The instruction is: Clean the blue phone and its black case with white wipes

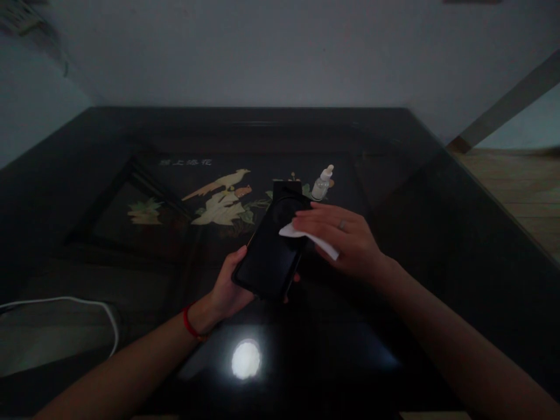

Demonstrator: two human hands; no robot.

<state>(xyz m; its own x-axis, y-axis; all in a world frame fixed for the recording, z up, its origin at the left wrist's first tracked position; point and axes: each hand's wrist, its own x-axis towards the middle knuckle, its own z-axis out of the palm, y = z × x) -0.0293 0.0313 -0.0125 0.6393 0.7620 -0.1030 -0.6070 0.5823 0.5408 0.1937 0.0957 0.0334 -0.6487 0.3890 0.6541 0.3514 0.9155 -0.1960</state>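
A black smartphone (271,251) lies tilted in my left hand (230,286), its dark screen facing up. My left thumb rests on its left edge, and fingertips show at the right edge; the rest of the fingers are hidden beneath. Over the phone's upper right part, my right hand (345,236) presses a folded white tissue (317,240) against the surface. Behind the phone, a small dark rectangular object (287,188) shows in part. Just beyond my right fingers, a small clear dropper bottle (321,185) with a white top stands on the table.
The dark glossy table (245,131) carries a bird-and-flower picture (221,201) and reflects a bright round light. A white cable (70,299) curves across its left side. A pale wall (245,52) rises behind the far edge; wooden flooring (520,186) shows at right.
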